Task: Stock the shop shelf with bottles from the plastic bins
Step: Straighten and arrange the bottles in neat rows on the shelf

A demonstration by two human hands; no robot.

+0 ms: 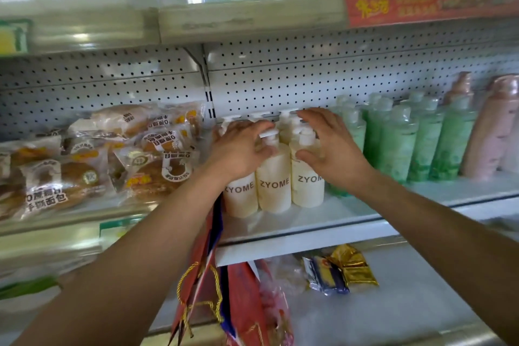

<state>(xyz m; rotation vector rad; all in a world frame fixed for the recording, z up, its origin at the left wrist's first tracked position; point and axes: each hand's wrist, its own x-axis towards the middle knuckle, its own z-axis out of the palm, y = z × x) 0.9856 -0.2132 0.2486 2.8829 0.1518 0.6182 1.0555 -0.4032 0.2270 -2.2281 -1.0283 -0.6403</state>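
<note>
A fair part of the stocking appears to be done. A cluster of cream pump bottles marked ZYOME is already stood upright on the white shelf, three in the front row and more pump heads visible behind them. To their right, just beside them, rows of green bottles are lined up, and pink bottles are stood at the far right. No plastic bins can be seen in this view, so how many bottles are left to be shelved cannot be told. Bare shelf is left in front of the rows.

The step in hand is judged to be tidying — the cream bottles being squared up and pushed together.

The left hand is laid over the left side of the cluster, fingers bent across the pump heads and the thumb pressed near the neck of the middle bottle; whether one bottle is truly gripped cannot be told. The right hand is held half spread, fingers reaching past the rear pumps and the thumb touching the shoulder of the right front bottle — more a bracing touch than a grasp.

Packets of bread are piled on the neighbouring shelf to the left, and a red gift bag is hung below.
</note>
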